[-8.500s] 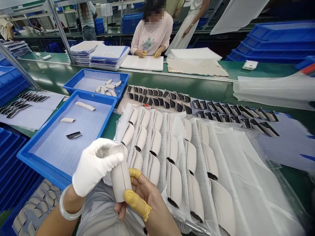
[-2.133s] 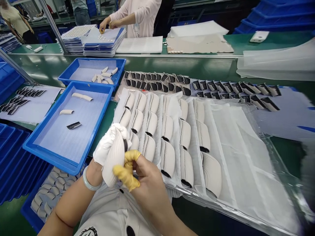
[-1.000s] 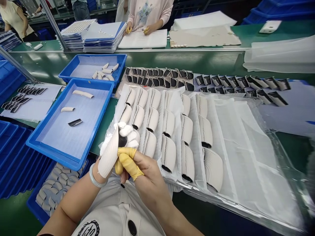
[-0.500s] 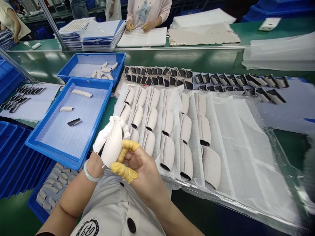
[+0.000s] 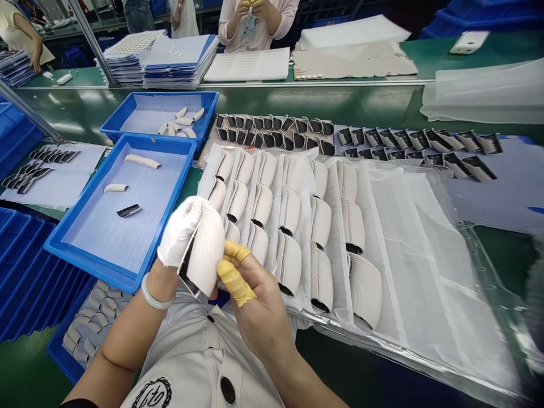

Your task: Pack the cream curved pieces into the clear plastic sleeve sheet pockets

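In front of my body I hold a cream, ribbed, curved shell piece [image 5: 207, 249] with a black inner side. My left hand [image 5: 181, 229], in a white glove, is closed round its far left side. My right hand [image 5: 259, 300] has yellow finger cots on thumb and forefinger, and these press at the shell's right edge; its other fingers are partly hidden behind the shell. The shell is tilted, and its dark open edge faces down and left. Just to the right, similar shell pieces [image 5: 289, 266] lie in rows between folds of white sheet [image 5: 408, 255] in a clear tray.
A blue tray [image 5: 164, 232] with a few loose pieces stands left, another blue tray [image 5: 117, 122] behind it. Black-lined pieces [image 5: 272, 139] stand in rows at the back. Below left, a blue bin [image 5: 63, 354] holds many shells. Across the bench is a co-worker [image 5: 255, 25].
The shell piece has turned in my hands, so more of its black inner edge shows. My right fingers have shifted right along its edge. The co-worker across has raised both hands.
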The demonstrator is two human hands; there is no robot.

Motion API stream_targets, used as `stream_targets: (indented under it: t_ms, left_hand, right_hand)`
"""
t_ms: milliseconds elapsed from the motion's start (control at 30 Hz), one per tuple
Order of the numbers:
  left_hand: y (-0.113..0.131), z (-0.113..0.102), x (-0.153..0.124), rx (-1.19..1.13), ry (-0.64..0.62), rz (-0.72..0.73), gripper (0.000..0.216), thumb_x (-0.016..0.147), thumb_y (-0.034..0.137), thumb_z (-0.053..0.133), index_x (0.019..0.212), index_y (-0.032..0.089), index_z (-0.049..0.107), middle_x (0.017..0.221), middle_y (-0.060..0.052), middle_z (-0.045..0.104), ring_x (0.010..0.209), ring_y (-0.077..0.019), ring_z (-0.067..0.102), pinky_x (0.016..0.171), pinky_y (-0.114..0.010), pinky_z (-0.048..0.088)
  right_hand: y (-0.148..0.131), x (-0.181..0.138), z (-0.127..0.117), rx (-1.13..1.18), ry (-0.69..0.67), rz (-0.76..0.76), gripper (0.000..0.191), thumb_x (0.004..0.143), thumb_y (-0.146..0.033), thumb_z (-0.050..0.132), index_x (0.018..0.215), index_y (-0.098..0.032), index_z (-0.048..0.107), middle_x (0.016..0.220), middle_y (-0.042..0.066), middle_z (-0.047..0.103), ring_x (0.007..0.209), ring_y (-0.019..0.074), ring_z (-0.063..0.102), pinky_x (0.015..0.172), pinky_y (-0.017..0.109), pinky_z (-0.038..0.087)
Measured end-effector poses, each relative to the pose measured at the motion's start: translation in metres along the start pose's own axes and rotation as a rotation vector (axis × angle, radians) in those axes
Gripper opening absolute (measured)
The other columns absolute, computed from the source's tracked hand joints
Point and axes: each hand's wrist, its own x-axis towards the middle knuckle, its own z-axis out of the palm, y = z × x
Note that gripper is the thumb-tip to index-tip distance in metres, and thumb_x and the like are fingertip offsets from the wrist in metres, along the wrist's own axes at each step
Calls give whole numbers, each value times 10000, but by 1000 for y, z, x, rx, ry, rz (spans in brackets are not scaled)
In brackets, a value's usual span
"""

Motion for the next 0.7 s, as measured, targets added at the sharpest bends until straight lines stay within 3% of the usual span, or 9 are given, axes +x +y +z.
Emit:
stream_targets:
  t_ms: [167, 333, 500, 600, 700]
  left_hand:
    - [25, -10, 14, 64, 13, 346, 151, 768, 324, 718, 774, 183, 661, 754, 1, 632, 686, -104, 592, 643, -221, 498]
    - [35, -15, 13, 299, 15, 447, 33, 778, 211, 690, 762, 186, 675, 767, 5, 656, 750, -118, 613, 725, -239, 502]
    - [46, -9, 4, 624, 10, 607, 27, 793, 177, 657, 768, 180, 669, 767, 18, 666, 719, -101, 604, 703, -220, 490]
    - [50, -5, 0, 751, 1, 632, 53, 803, 188, 633, 765, 172, 667, 748, 13, 659, 696, -106, 598, 691, -233, 487]
    - [50, -2, 1, 713, 26, 522, 64, 783, 219, 642, 739, 178, 665, 747, 11, 666, 680, -114, 598, 667, -240, 483]
  right_hand:
    - [1, 1, -5, 5, 95, 37, 400, 876, -429, 618, 1233, -255, 574, 789, -18, 560, 638, 98, 530, 653, 265, 504]
    - [-4, 2, -6, -108, 72, 45, 452, 903, -432, 569, 1299, -215, 539, 826, 9, 589, 660, 109, 543, 703, 272, 526]
    - [-5, 8, -7, -117, -43, 119, 563, 816, -484, 664, 1279, -189, 540, 812, 13, 628, 667, 126, 569, 705, 290, 536]
    - [-3, 14, -10, -88, -96, 195, 535, 768, -479, 716, 1188, -172, 590, 826, 22, 653, 642, 127, 595, 675, 290, 530]
    - [-2, 18, -11, -32, -116, 235, 474, 753, -487, 726, 1073, -152, 628, 879, 37, 663, 565, 106, 598, 623, 281, 524]
